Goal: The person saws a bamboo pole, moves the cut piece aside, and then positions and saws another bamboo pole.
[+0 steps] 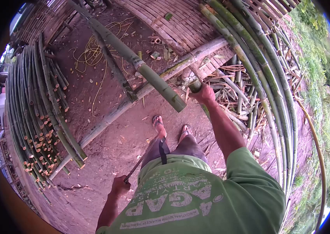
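Note:
My right hand (204,94), at the end of a stretched-out arm, is wrapped round a green bamboo pole (195,84) close to its cut end. More of that pole shows below my wrist. Lower down on the left, my left hand (120,186) is closed round a long, thin, dark tool (137,168) that slants up toward my thigh; its exact kind is unclear. In front of me a thick bamboo pole (153,78) lies slanting across a long horizontal support pole (112,119), with its cut end pointing toward me, left of my right hand.
A large stack of cut bamboo poles (26,105) stands on the left. Long green poles (264,70) curve along the right, beside split bamboo scraps (237,93). A slatted bamboo platform (161,17) is ahead. Yellow rope (94,50) lies coiled on the dirt ground.

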`<control>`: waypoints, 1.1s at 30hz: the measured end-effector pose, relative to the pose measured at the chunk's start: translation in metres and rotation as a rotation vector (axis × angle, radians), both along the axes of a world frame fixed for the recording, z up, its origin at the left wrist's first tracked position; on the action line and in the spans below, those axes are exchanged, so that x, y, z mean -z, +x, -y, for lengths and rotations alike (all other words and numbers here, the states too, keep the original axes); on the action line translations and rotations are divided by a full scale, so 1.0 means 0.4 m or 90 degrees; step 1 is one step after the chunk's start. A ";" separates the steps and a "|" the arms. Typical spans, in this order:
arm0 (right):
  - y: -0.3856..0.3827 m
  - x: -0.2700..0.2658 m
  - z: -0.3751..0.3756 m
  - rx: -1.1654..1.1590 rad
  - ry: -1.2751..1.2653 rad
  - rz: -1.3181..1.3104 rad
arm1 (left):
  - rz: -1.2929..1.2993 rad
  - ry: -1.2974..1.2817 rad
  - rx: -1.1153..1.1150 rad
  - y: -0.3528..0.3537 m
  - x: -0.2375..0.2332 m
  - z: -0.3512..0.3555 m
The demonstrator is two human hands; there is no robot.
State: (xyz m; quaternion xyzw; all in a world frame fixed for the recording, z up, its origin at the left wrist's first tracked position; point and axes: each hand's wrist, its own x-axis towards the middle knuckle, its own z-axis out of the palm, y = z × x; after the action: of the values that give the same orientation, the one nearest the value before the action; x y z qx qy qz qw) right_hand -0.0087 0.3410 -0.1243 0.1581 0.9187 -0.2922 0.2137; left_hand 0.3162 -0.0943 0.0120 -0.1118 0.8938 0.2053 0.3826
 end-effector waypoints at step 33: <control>0.244 -0.120 0.615 -0.234 -0.260 0.171 | 0.131 -0.061 -0.065 -0.017 0.153 0.104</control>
State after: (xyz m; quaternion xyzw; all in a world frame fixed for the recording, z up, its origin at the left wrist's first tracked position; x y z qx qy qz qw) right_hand 0.0889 0.0950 -0.0764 -0.0195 0.8176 -0.4039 0.4099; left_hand 0.3094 -0.1357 -0.0491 -0.1956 0.8518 0.1690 0.4557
